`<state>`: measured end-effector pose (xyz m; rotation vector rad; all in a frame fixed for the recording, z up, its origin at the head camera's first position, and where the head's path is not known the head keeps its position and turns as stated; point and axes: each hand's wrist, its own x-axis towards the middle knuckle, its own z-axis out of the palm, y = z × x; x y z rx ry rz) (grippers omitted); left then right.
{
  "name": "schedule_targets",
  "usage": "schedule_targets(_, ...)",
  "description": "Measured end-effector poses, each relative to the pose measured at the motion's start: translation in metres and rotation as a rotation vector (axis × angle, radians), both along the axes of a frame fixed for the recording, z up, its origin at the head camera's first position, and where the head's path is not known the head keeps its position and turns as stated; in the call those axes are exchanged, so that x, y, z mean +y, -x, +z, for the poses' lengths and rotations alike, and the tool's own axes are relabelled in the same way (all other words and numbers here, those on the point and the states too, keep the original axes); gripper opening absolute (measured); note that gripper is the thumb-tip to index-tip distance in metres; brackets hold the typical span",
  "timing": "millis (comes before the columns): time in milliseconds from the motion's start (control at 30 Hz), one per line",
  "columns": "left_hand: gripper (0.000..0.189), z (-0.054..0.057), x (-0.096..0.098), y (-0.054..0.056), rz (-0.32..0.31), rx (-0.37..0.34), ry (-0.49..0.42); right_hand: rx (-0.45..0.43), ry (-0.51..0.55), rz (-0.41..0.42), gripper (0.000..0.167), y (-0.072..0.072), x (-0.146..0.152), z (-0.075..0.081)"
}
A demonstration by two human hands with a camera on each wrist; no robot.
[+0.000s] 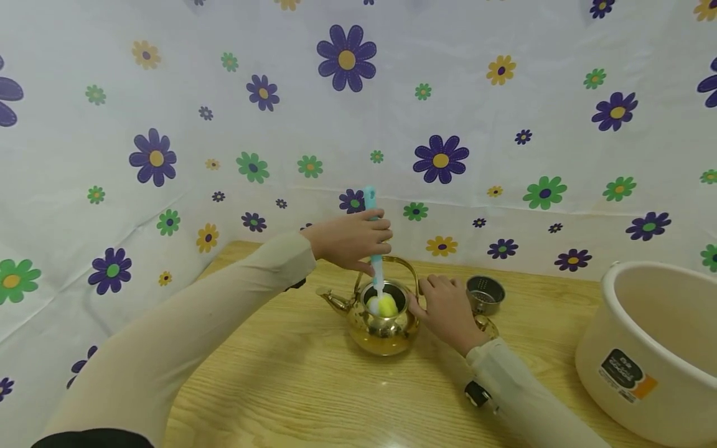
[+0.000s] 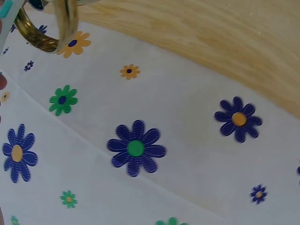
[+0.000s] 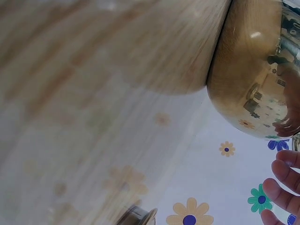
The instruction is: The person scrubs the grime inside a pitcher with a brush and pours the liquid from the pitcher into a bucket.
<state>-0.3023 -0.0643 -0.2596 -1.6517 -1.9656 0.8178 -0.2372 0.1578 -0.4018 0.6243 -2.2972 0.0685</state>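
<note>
In the head view, my left hand point(image 1: 355, 239) grips the light-blue handle of a sponge brush point(image 1: 370, 199). Its yellow and white sponge head sits inside the open mouth of a shiny gold kettle point(image 1: 383, 339). The kettle stands upright, spout to the left, with its hoop handle raised. My right hand point(image 1: 448, 311) holds the kettle's right side, thumb at the rim and fingers by the base of the hoop. In the right wrist view, the curved fingers point(image 3: 283, 183) show below the gold kettle body point(image 3: 253, 79). Only the hoop handle point(image 2: 65, 23) and a bit of the brush show in the left wrist view.
A metal strainer point(image 1: 486, 292) stands behind my right hand, with a gold lid point(image 1: 487, 326) partly hidden beside it. A large cream bucket point(image 1: 594, 348) stands at the right of the wooden table point(image 1: 313, 398). Flower-printed sheeting point(image 1: 476, 112) hangs behind.
</note>
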Motion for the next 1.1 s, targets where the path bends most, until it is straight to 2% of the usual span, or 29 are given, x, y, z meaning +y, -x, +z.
schedule_targets(233,0.056,0.017,0.028,-0.016,-0.001,0.088,0.217,-0.026,0.012,-0.003,0.026,-0.002,-0.002,0.002)
schedule_targets(367,0.058,0.020,0.042,-0.023,-0.007,0.167,0.316,-0.043,0.007,-0.022,0.026,-0.002,-0.002,0.002)
schedule_targets(500,0.055,0.021,0.050,-0.030,-0.013,0.246,0.363,-0.058,-0.002,-0.028,0.026,-0.001,-0.003,0.002)
schedule_targets(667,0.049,0.018,0.056,-0.038,-0.023,0.342,0.347,-0.080,0.011,-0.021,0.026,-0.001,-0.002,0.002)
schedule_targets(767,0.046,0.016,0.055,-0.042,-0.007,0.384,0.322,-0.065,0.016,-0.015,0.026,-0.001,-0.002,0.002)
schedule_targets(1000,0.051,0.007,0.044,-0.036,0.053,0.452,0.240,-0.062,0.018,-0.020,0.027,-0.001,-0.003,0.003)
schedule_targets(1100,0.055,0.003,0.037,-0.037,0.088,0.470,0.206,-0.061,0.018,-0.019,0.027,-0.001,-0.002,0.002)
